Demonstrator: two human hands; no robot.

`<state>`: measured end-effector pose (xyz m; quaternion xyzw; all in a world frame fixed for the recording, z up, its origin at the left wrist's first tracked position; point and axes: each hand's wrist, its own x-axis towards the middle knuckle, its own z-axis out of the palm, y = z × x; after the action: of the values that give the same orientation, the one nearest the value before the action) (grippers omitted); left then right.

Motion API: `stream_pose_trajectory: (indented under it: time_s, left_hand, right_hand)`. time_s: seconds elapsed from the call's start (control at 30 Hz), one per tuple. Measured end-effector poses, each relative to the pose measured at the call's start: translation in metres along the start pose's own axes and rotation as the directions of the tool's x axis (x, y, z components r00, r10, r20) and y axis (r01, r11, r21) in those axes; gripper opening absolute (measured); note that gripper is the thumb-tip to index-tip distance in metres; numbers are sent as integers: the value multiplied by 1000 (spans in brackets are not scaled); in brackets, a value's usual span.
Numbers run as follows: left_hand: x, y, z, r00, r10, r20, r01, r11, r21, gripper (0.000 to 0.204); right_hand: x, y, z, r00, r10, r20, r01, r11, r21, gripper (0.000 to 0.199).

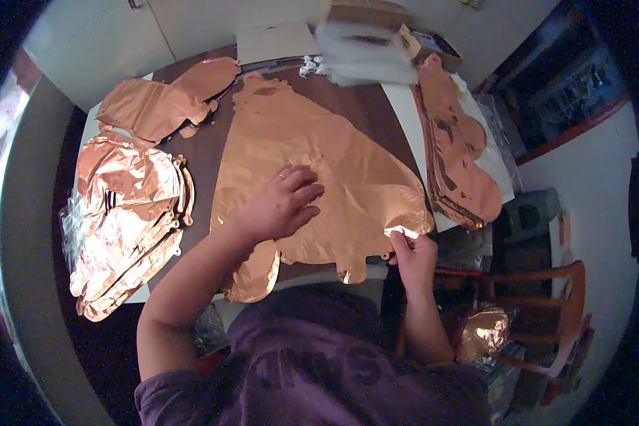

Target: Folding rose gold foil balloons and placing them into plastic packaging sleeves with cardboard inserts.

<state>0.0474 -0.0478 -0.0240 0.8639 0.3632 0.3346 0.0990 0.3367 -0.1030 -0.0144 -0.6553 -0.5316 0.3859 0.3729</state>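
Observation:
A large flat copper foil balloon point(334, 163) lies spread on the dark table point(206, 153) in front of me. My left hand point(280, 204) rests palm down on its near left part, fingers spread, a ring on one finger. My right hand point(413, 257) pinches the balloon's near right corner at the table's front edge, where the foil is slightly folded up.
A stack of copper foil balloons point(124, 220) lies at the left, another deflated balloon point(167, 103) behind it, and a further stack point(458, 156) at the right. Boxes and clear plastic packets point(366, 50) stand at the back. A wooden chair point(539, 312) is at lower right.

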Motion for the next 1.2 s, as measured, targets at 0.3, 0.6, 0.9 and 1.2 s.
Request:
stream_pose_trajectory:
  time_s: [0.3, 0.6, 0.9, 1.2]
  left_hand:
    - [8, 10, -7, 985, -23, 168, -4, 987, 161, 51]
    - [6, 2, 0, 980, -34, 195, -31, 946, 323, 69]
    - [5, 6, -5, 966, -83, 243, 7, 954, 300, 78]
    - [6, 5, -3, 980, -52, 191, 0, 964, 266, 66]
  right_hand:
    - [-7, -3, 8, 995, -61, -75, 56, 996, -73, 24]
    - [-30, -43, 41, 482, -839, 252, 859, 396, -326, 21]
    - [18, -37, 14, 481, -737, 476, 832, 555, 19, 21]
    - [46, -28, 33, 491, -624, 608, 869, 298, -396, 54]
